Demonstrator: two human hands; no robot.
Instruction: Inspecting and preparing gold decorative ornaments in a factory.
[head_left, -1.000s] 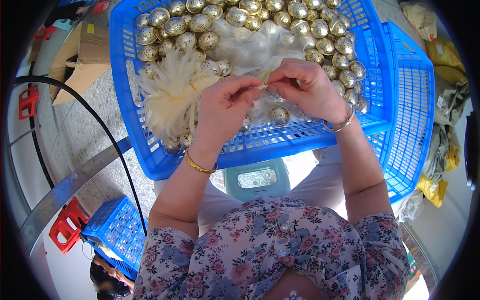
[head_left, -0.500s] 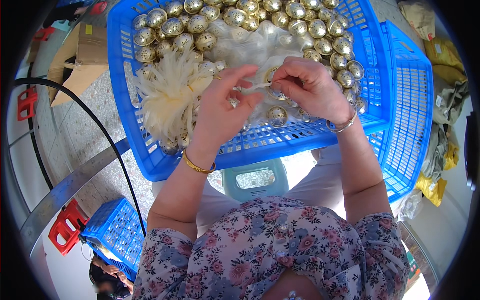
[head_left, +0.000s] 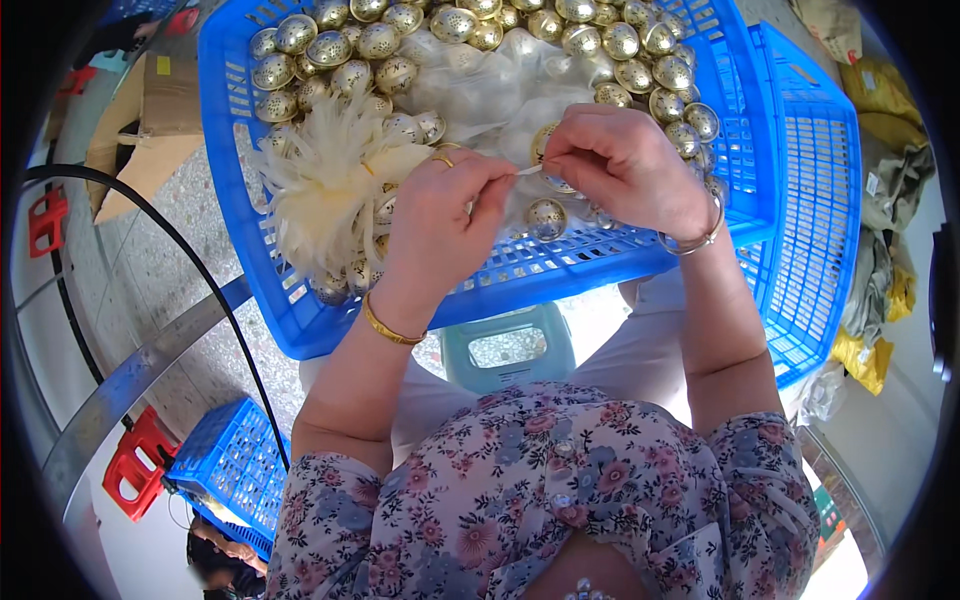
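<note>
My left hand is closed in a pinch on one end of a thin white strip. Facing it, my right hand is also pinched closed, at the strip's other end. Both are over a blue plastic crate. Just behind my right fingertips is a gold perforated ball, partly hidden; whether the fingers touch it I cannot tell. Another gold ball sits below the hands. Left of my left hand lies a bundle of cream feathers, bound with a yellowish band.
Several more gold balls and crumpled translucent plastic fill the crate. A second blue crate stands at the right. Under the crate is a pale green stool. A black cable arcs along the left, near a cardboard box.
My left hand has closed from spread fingers into a pinch on the white strip, moving toward my right hand. My right hand keeps its pinch. The view has shifted slightly.
</note>
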